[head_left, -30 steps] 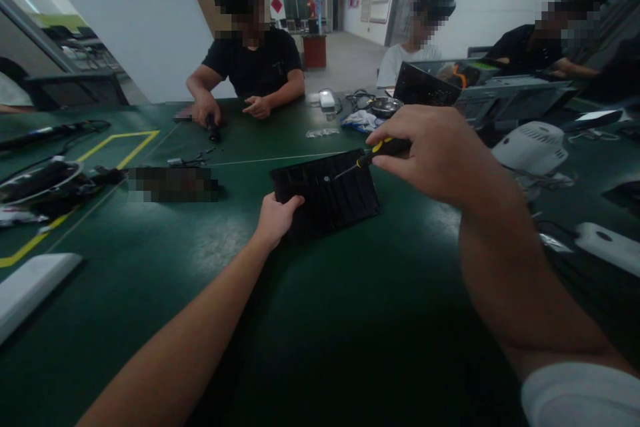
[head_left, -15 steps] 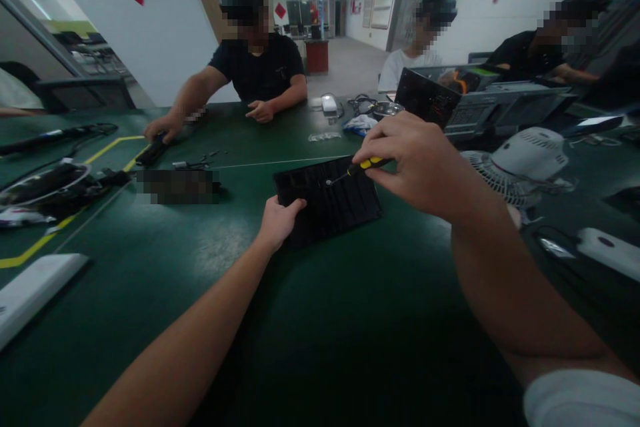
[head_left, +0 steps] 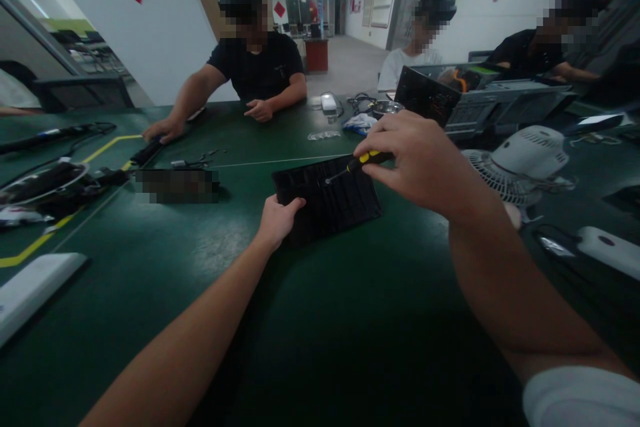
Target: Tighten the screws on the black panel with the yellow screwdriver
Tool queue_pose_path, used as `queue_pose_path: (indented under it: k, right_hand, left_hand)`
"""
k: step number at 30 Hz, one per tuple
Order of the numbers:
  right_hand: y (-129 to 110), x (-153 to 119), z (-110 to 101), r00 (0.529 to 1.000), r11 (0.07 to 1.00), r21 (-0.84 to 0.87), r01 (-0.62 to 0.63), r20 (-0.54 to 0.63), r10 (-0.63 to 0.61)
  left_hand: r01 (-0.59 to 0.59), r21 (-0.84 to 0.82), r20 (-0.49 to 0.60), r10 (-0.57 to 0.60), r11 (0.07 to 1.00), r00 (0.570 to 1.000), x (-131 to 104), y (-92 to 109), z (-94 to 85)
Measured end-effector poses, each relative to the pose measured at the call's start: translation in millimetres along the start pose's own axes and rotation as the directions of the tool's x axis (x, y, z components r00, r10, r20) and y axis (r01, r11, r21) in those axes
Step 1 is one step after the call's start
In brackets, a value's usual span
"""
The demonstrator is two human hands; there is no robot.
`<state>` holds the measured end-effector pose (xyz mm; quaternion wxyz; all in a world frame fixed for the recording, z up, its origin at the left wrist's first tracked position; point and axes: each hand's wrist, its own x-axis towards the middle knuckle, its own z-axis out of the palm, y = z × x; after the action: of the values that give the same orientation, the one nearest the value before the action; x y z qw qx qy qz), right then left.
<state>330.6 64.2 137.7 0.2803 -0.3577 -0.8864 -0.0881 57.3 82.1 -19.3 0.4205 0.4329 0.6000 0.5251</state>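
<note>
A black rectangular panel with ridges and recesses [head_left: 350, 197] lies on the green table [head_left: 320, 320] in front of me. My left hand [head_left: 280, 220] grips its left edge, thumb on top. In my right hand [head_left: 410, 160] is a black and yellow screwdriver [head_left: 369, 158], pinched by the handle and slanting down to the left. Its shaft reaches a small shiny round piece [head_left: 328, 181] on the panel; whether the tip touches it is too small to tell.
A person [head_left: 260, 70] sits across the table, one hand on a black object. A white fan [head_left: 525, 163] and an open metal case [head_left: 500, 107] stand at right. White bars lie at both sides, cables at left.
The screwdriver has turned slightly in my right hand, its yellow marks showing differently. My left hand stays on the panel. Across the table, the person's hand and black object have shifted slightly left.
</note>
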Motion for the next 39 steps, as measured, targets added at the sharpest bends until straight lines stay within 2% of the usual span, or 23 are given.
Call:
queue_pose_path:
  k: [10,17,24,32,39]
  right_hand:
    - [-10,0,2,0.987,0.985,-0.088,-0.146,0.049,0.151]
    - [-14,1,3,0.987,0.991,-0.04,-0.129,0.087,0.132]
    - [-16,1,1,0.985,0.991,-0.062,-0.118,0.12,0.125]
    - [-10,-3,5,0.977,0.985,-0.066,-0.161,0.134,0.169]
    - [-7,-3,5,0.957,0.958,-0.136,-0.251,0.116,0.267]
  left_hand:
    - [0.005,0.006,-0.016,-0.005,1.0,1.0,2,-4,-3.5]
    - [-0.02,0.002,-0.014,0.02,1.0,1.0,0,-3,-2.2]
    - [-0.024,-0.003,0.0,0.024,1.0,1.0,2,-6,-4.0]
    - [0.017,-0.003,-0.026,-0.017,1.0,1.0,2,-5,-4.1]
    - [-0.001,0.021,-0.025,0.001,1.0,1.0,2,-4,-4.7]
